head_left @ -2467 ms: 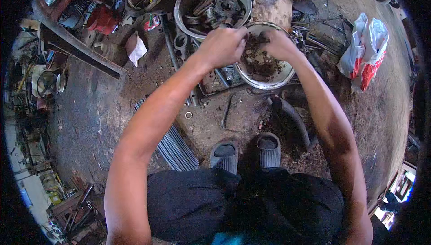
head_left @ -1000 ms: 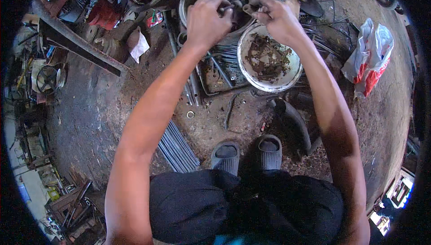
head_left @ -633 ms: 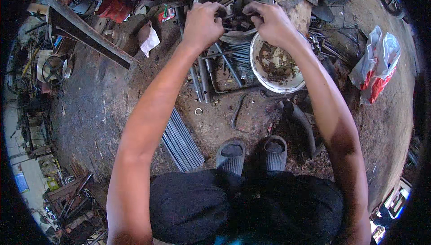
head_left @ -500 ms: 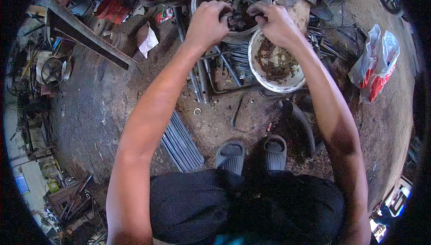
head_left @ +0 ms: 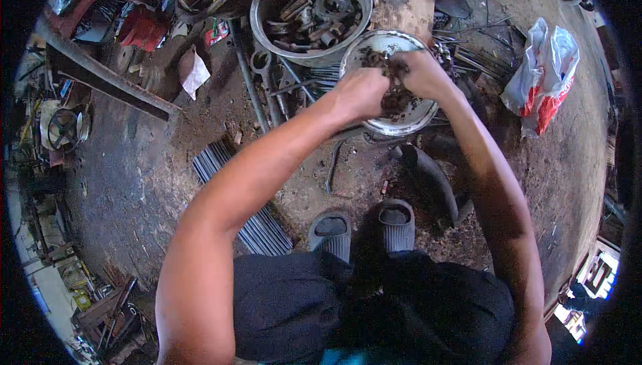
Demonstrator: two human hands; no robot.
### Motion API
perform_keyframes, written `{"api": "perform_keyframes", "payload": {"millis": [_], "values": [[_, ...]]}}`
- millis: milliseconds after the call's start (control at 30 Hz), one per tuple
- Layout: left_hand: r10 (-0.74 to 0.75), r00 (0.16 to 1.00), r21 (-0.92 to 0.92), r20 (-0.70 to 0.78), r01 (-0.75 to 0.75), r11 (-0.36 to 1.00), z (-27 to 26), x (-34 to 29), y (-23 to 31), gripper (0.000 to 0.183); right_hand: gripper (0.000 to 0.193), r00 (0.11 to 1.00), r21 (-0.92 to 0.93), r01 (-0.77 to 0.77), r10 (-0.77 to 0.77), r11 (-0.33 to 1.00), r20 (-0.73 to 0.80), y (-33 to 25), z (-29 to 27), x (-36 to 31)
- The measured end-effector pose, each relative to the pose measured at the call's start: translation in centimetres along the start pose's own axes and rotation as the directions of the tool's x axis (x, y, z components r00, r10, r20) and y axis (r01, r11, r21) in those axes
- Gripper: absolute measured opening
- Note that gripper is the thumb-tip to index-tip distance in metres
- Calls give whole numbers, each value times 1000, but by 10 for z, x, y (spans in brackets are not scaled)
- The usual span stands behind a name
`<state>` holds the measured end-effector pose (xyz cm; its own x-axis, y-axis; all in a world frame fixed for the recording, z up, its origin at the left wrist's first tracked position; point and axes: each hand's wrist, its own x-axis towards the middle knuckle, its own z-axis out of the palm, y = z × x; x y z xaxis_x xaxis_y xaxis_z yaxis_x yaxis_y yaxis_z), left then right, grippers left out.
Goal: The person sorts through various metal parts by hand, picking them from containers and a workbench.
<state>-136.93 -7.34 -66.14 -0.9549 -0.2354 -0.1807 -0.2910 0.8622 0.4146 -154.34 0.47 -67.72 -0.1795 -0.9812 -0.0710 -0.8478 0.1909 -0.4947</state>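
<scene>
My left hand point(head_left: 365, 92) and my right hand point(head_left: 425, 74) are together over a round white tub point(head_left: 396, 128), its inside smeared with dark, crumbly dirt. Both have curled, closed fingers pointing down into it. Something dark shows between the fingertips, too small and shadowed to make out. Behind and left of the tub stands a wide metal pot point(head_left: 313, 58) holding a heap of greasy metal parts point(head_left: 313, 18).
A bundle of metal rods point(head_left: 264, 230) lies by my left forearm. A spanner point(head_left: 261, 64) and pipes lie left of the tub, a curved dark tube point(head_left: 431, 179) nearer me. At right is a white-and-red plastic bag point(head_left: 543, 80); a channel-shaped beam point(head_left: 110, 80) reaches in from far left.
Both hands have left the metal pot and moved right and nearer, down into the white tub. The heap in the pot is now uncovered. The whole view has shifted slightly.
</scene>
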Motion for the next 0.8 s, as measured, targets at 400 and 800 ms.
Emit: {"api": "perform_keyframes", "payload": {"millis": [400,800], "values": [[100,991,208,-93,-79,975,65,20,-23,30,14,981,-150,83,-54,985,186,41,65,-28],[57,997,307,48,-69,949,62,29,-23,11,21,976,-121,48,-21,991,216,43,72,-37]]}}
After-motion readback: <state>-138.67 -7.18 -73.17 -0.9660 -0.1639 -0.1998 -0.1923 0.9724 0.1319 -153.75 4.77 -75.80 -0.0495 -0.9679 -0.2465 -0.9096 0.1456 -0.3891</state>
